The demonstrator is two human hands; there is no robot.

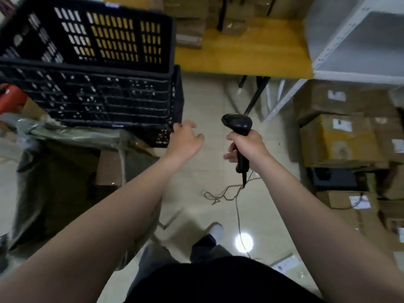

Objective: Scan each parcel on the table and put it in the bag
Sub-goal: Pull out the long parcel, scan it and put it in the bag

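We are gripping a black barcode scanner (237, 125) in our right hand (247, 145), the fingers (230, 157) clamped round its handle and its head pointing away from us, above the tiled floor (207, 101). Its thin cable (238, 206) is hanging from the handle and trailing across the floor. Our left hand (185, 141) is reaching forward holding nothing, fingers (192, 124) apart and relaxed, just beside the corner of the stacked black plastic crates (98, 99). The dark green bag (54, 171) is standing open on our left, below the crates. Brown parcels (190, 29) are lying on the yellow surface (240, 55) well ahead of us, blurred. More cardboard boxes (336, 141) are sitting piled on the floor to our right, beneath a white shelf unit (360, 40).
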